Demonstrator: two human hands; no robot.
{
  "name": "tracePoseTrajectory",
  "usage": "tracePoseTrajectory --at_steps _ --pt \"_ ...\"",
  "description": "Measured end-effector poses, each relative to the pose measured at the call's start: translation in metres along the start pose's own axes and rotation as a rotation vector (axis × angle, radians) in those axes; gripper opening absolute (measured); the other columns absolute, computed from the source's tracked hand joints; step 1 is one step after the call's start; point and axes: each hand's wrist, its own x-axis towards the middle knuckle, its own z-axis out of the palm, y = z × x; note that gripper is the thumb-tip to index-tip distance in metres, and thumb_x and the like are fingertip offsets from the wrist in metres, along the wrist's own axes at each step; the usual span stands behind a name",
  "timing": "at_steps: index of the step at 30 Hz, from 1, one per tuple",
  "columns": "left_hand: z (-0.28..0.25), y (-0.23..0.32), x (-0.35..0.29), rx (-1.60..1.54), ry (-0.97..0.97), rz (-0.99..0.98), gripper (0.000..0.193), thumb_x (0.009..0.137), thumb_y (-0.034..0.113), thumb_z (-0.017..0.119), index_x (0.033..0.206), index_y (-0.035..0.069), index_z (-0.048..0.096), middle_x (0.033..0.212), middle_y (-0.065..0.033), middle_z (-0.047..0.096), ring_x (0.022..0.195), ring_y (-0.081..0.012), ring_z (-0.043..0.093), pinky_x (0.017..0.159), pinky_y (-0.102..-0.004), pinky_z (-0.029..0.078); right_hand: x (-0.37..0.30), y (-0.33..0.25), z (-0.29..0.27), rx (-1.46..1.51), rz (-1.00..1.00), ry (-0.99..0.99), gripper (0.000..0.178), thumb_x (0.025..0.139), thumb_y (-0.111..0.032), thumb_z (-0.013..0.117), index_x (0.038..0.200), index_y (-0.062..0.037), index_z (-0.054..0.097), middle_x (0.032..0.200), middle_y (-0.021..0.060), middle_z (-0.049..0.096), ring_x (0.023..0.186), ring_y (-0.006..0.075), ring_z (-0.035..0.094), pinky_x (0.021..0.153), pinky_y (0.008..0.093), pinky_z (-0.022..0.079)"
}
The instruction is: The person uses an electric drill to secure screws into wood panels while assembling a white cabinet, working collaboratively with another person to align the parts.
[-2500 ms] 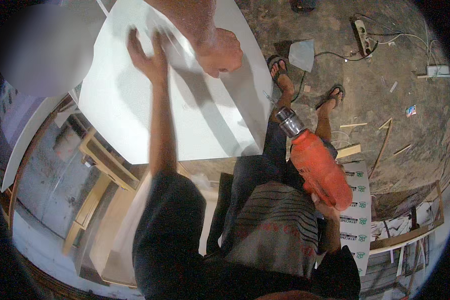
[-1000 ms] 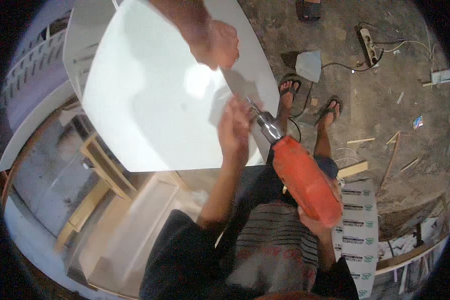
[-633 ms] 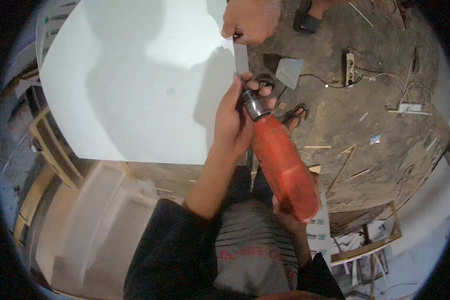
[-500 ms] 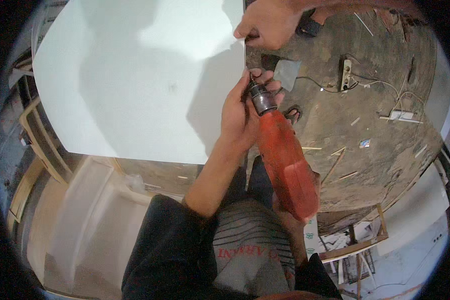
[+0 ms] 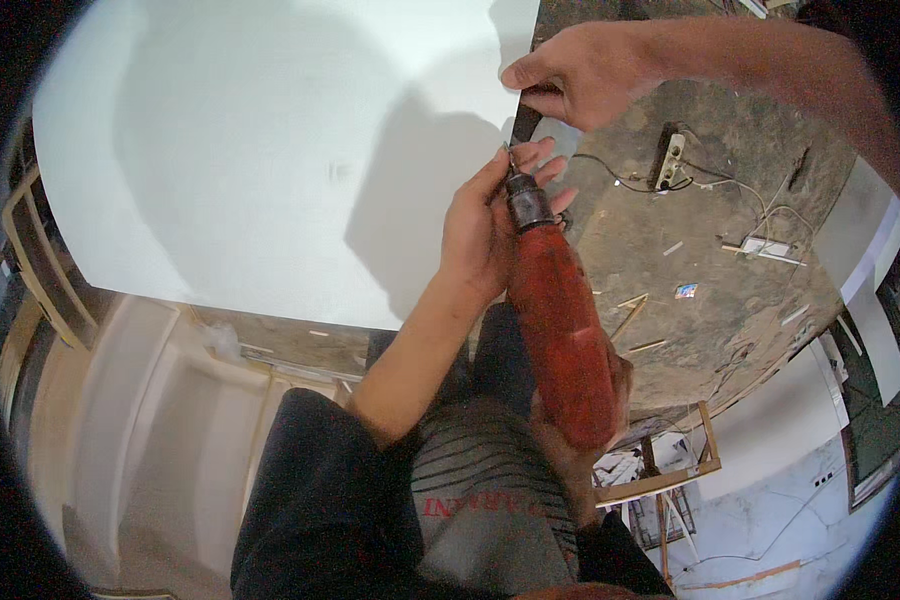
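Note:
A red power drill (image 5: 565,325) with a dark metal chuck points away from me, its bit at the right edge of a large white panel (image 5: 270,180). My right hand (image 5: 622,385) is closed round the drill's rear, mostly hidden beneath the body. Loosely cradling the chuck is my left hand (image 5: 478,235), thumb by the panel edge and fingertips showing beyond the chuck. Another person's hand (image 5: 595,75) reaches in from the upper right and grips the same edge just past the bit.
On the stained floor to the right lie a power strip (image 5: 670,160) with cables, a small white box (image 5: 768,246) and wood scraps. A wooden frame (image 5: 660,485) stands lower right. Pale boards (image 5: 140,420) lie at lower left, near another wooden frame (image 5: 45,255).
The view has shifted, so the floor things sit further left. The other person's hand and forearm have come further into view, with the thumb on the panel edge. My hands keep the drill there.

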Motion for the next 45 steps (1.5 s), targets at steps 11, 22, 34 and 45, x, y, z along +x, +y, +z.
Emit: tracePoseTrajectory --at_steps 11,22,34,45 --pt "-0.003 0.004 0.004 0.017 0.027 -0.036 0.033 0.096 0.026 0.033 0.107 -0.001 0.048 0.121 -0.0158 0.051 0.116 -0.0258 0.046 0.094 -0.0465 0.041 0.003 -0.021 -0.004 0.010 -0.036 0.012 0.065 0.057 -0.026 0.077 0.113 -0.0043 0.051 0.107 0.0116 0.055 0.096 0.0266 0.053 0.086 0.0376 0.043" --pt "-0.004 0.006 0.005 0.021 0.026 -0.026 0.039 0.094 0.030 0.036 0.114 -0.003 0.046 0.110 -0.0148 0.057 0.110 -0.0273 0.051 0.087 -0.0457 0.045 0.005 -0.040 -0.013 -0.005 -0.046 -0.002 0.068 0.057 -0.025 0.078 0.115 -0.0032 0.048 0.108 0.0118 0.053 0.098 0.0274 0.053 0.087 0.0385 0.043" --pt "0.023 0.007 -0.025 -0.166 -0.051 -0.245 0.047 0.079 0.018 0.059 0.119 0.002 0.039 0.074 -0.0092 0.054 0.067 -0.0237 0.060 0.065 -0.0361 0.050 0.016 -0.075 -0.025 -0.049 -0.050 -0.018 0.072 0.057 -0.023 0.079 0.117 -0.0019 0.045 0.109 0.0120 0.051 0.100 0.0282 0.052 0.089 0.0396 0.042" --pt "0.032 0.010 -0.027 -0.344 0.017 -0.294 0.049 0.078 0.018 0.059 0.119 0.002 0.038 0.081 -0.0091 0.053 0.073 -0.0235 0.059 0.064 -0.0359 0.050 0.019 -0.093 -0.043 -0.091 -0.042 -0.013 0.075 0.057 -0.021 0.080 0.119 -0.0008 0.043 0.109 0.0123 0.049 0.102 0.0290 0.051 0.090 0.0405 0.041"
